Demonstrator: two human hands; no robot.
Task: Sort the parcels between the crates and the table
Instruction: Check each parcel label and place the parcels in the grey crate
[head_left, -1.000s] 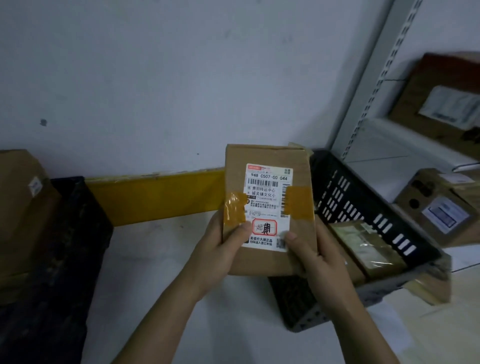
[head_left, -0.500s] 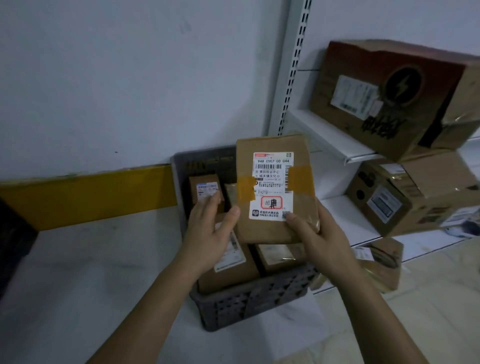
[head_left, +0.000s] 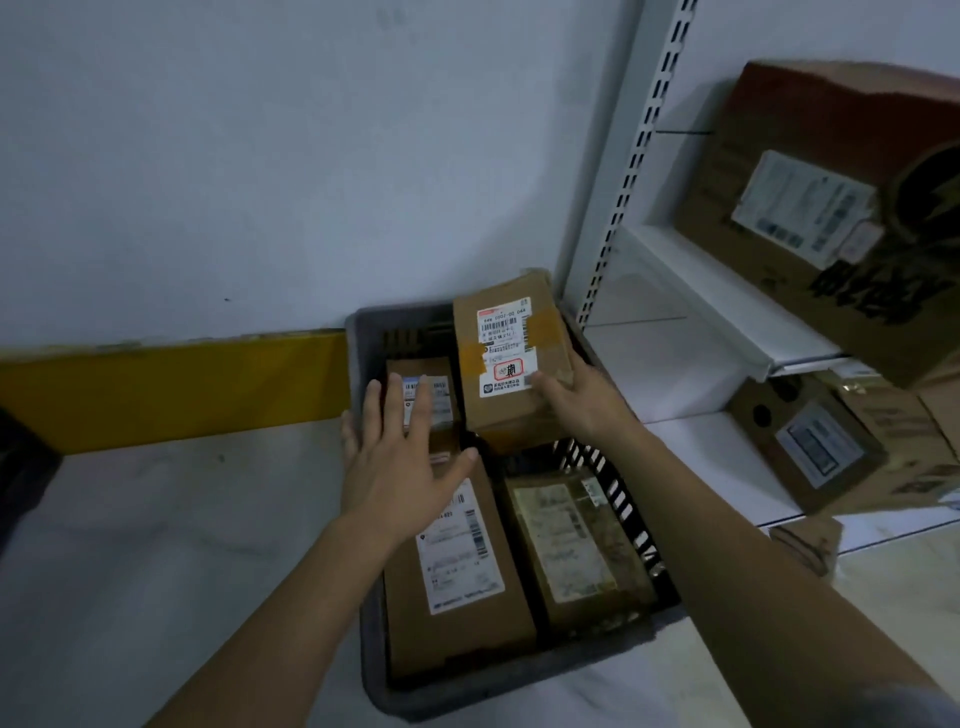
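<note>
I had the right hand (head_left: 576, 397) clamped on the lower right corner of the flat brown cardboard parcel with the white shipping label (head_left: 506, 364), thumb lying across the label's bottom edge and fingers tucked out of sight behind. The parcel sat right of centre in the frame, tilted back over the far right part of the dark grey slotted plastic crate (head_left: 618, 499); I could not tell whether its lower edge was resting on anything inside. I judged I held it by one corner so the label stayed readable and it could be lowered into that back corner.

The left hand (head_left: 402, 457) was spread flat, fingers straight and apart, gripping nothing. It hovered over the small brown box with a white label (head_left: 441, 400) at the back left of the crate and the long brown parcel with a tall white label (head_left: 457, 571) in front of it; whether it touched either I could not tell. My guess was that it was steadying or clearing a space.

The held parcel looked worn: two strips of amber tape crossing its face, a red-framed stamp on the label, and a crumpled top corner. Another parcel wrapped in clear film (head_left: 566, 540) lay at the crate's front right, and the crate stood on the pale surface (head_left: 156, 545).
</note>
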